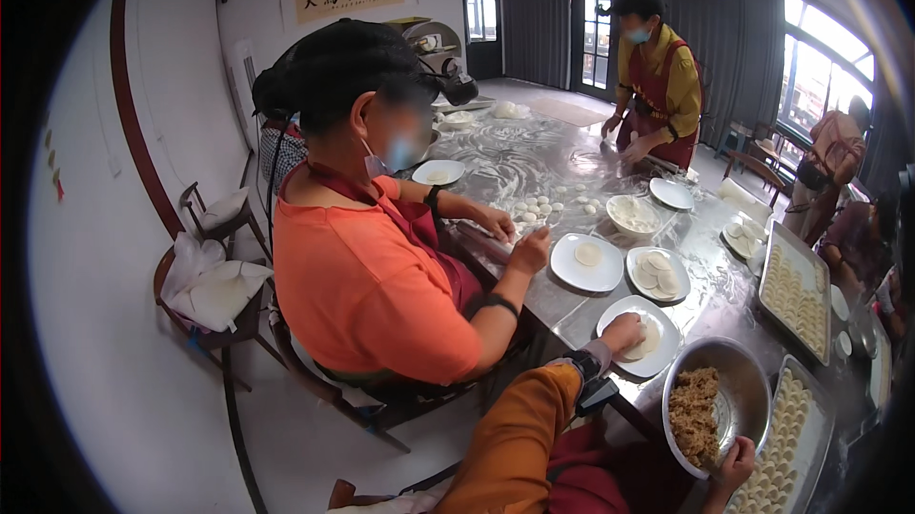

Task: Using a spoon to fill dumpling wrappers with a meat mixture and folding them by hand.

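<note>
My left hand (pixel 623 334), in an orange sleeve, rests its bent fingers on round dough wrappers (pixel 647 346) on a white plate (pixel 661 365). Whether it grips one is hidden. My right hand (pixel 736 462) is at the near rim of a steel bowl (pixel 758 392); its fingers are curled, but what they hold there cannot be made out. Brown minced filling (pixel 693 410) lies along the bowl's left side. Beside the bowl, a metal tray (pixel 822 435) carries rows of folded dumplings (pixel 775 435). Another plate (pixel 686 278) holds a stack of wrappers (pixel 654 274).
Close on the left, a seated person (pixel 372 285) in an orange shirt works with both hands at the table edge. A person (pixel 658 85) in a red apron stands across the floury steel table (pixel 486 149). Dough pieces (pixel 536 210), a flour bowl (pixel 634 217) and a second dumpling tray (pixel 818 256) lie beyond.
</note>
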`<state>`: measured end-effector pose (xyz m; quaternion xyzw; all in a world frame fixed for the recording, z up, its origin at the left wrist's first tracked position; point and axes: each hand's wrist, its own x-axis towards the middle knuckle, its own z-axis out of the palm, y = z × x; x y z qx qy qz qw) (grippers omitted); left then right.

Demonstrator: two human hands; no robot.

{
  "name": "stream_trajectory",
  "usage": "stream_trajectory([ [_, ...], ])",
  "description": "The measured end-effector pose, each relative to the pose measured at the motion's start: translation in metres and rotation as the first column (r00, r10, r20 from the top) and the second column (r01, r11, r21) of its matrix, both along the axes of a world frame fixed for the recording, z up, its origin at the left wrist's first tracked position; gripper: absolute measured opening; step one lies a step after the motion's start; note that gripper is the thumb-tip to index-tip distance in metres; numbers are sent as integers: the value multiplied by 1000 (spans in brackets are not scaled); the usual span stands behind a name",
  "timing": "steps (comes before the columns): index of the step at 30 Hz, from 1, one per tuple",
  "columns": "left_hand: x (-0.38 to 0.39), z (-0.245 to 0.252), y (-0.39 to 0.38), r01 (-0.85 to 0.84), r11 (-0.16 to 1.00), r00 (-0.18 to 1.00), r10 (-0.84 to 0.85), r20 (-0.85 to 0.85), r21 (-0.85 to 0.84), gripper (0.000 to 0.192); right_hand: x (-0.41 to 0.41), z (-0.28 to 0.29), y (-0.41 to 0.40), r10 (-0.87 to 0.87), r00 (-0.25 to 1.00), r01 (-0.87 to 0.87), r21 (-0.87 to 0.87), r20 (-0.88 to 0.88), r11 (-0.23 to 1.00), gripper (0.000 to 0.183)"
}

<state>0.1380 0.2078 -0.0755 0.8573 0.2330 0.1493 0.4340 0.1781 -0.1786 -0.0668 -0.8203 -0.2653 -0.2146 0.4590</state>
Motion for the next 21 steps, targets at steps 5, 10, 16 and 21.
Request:
stream_trajectory([
  [5,-19,16,-8,-102,803,989,148,31,-587,34,-10,6,0,-11,999,11,14,-47,1000,11],
  [10,-32,-9,12,1,915,983,73,170,-403,39,-11,6,-3,3,996,-1,-21,87,1000,13],
  [16,-53,28,14,-90,915,993,54,-103,-393,40,-16,27,12,-64,995,70,-81,75,994,13],
  [21,-71,10,25,50,863,997,-13,78,-502,41,-22,34,17,-71,989,76,-39,127,996,12],
])
